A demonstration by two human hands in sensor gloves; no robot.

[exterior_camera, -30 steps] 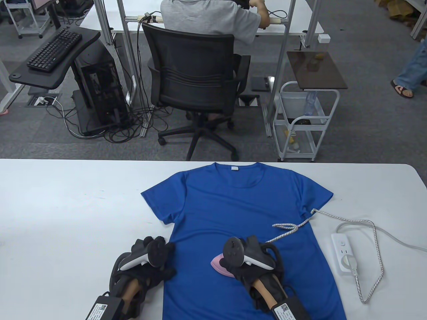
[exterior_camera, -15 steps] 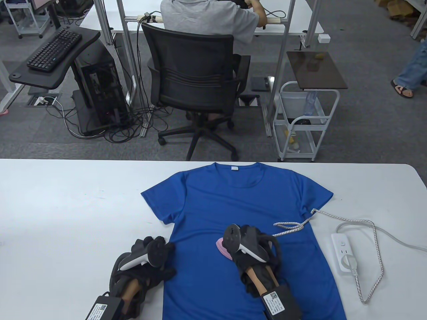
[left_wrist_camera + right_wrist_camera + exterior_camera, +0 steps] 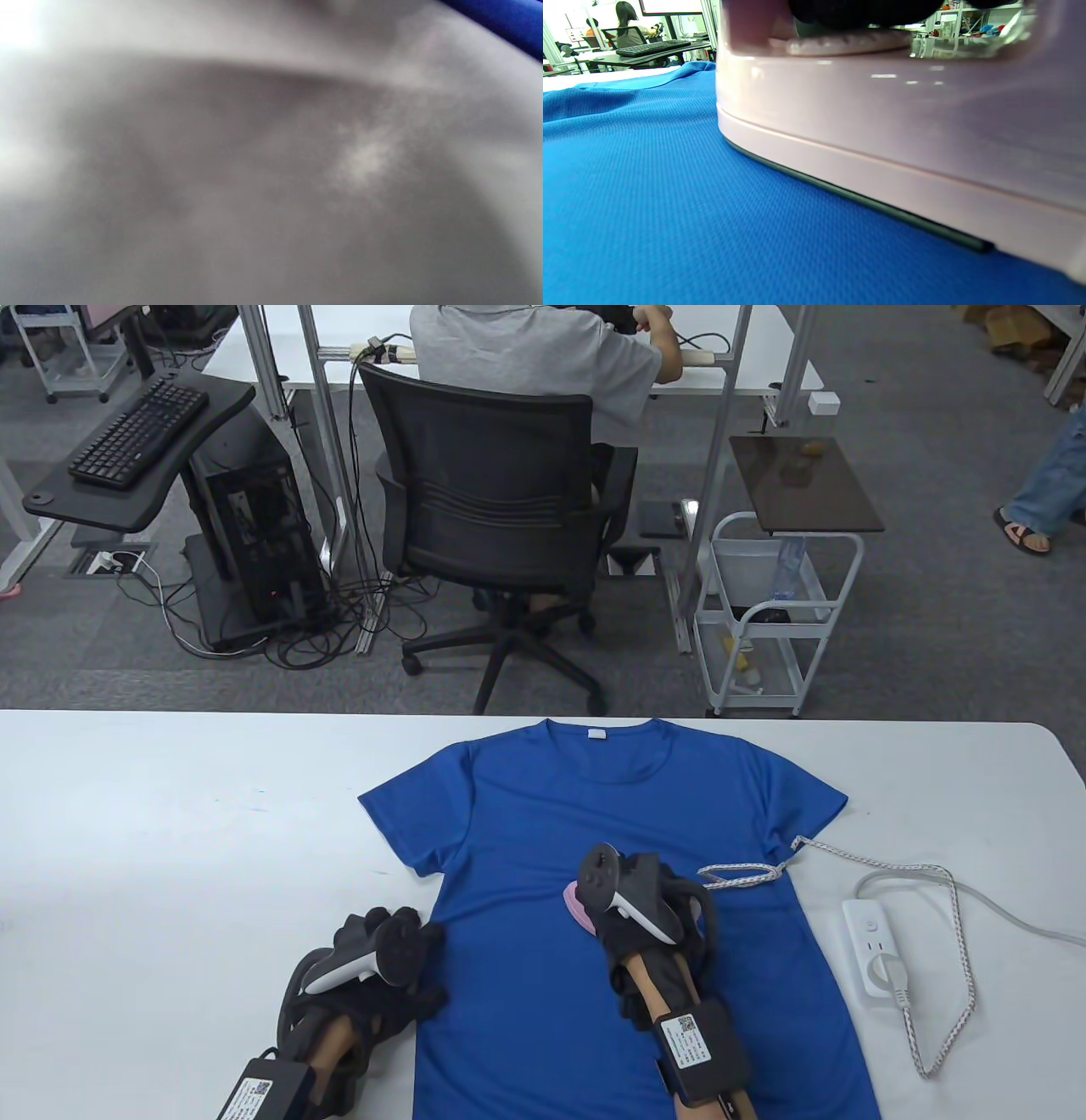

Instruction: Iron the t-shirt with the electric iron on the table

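A blue t-shirt [image 3: 611, 814] lies flat on the white table [image 3: 170, 831], collar at the far side. My right hand [image 3: 632, 899] grips the handle of a pink electric iron [image 3: 577, 906], whose soleplate rests flat on the shirt's middle. The right wrist view shows the iron's pink body [image 3: 903, 140] down on the blue fabric [image 3: 670, 203]. My left hand [image 3: 382, 954] rests on the shirt's lower left edge and the table beside it. The left wrist view is a grey blur with a sliver of the blue shirt [image 3: 509, 21] at the top right.
The iron's braided cord [image 3: 848, 861] runs right across the table to a white power strip [image 3: 874, 950] by the shirt's right side. Past the table's far edge are an office chair [image 3: 501, 517] with a seated person and a white cart [image 3: 776, 619].
My right hand has pushed the iron up the shirt, away from me and slightly right. The cord loop has bunched up. The left hand has stayed still.
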